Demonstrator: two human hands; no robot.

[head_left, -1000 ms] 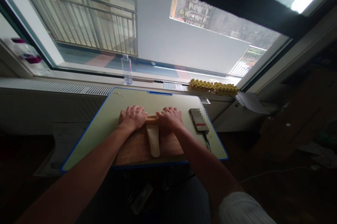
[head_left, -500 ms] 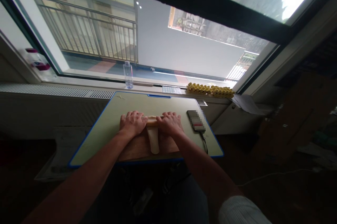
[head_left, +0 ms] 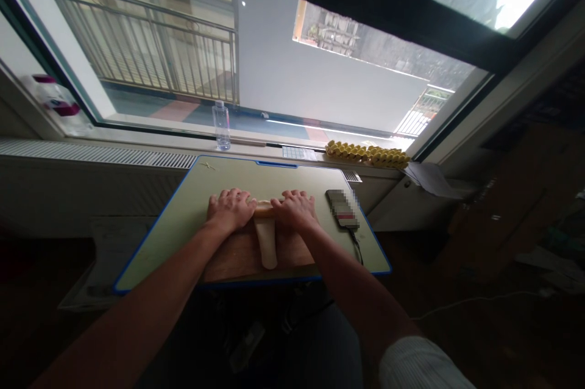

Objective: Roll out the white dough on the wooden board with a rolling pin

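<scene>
A wooden rolling pin point(head_left: 264, 213) lies crosswise over a long pale strip of dough point(head_left: 267, 247). My left hand point(head_left: 231, 208) is closed over the pin's left part, and my right hand point(head_left: 295, 208) over its right part. Both hands are palm down, with fingertips bent over the far side; the pin's ends are hidden beneath them. The dough runs from under the pin toward me and ends in a rounded tip. Beneath it is a reddish-brown wooden board point(head_left: 235, 260), partly covered by my forearms.
The board rests on a pale green table with a blue edge point(head_left: 169, 218). A phone point(head_left: 342, 209) with a black cable lies at the right. On the windowsill stand a clear bottle point(head_left: 221, 127) and yellow egg trays point(head_left: 365, 154). Thin pale bits point(head_left: 208, 166) lie at the far left corner.
The view has tilted slightly. Both hands stay over the rolling pin, and the dough strip looks much the same.
</scene>
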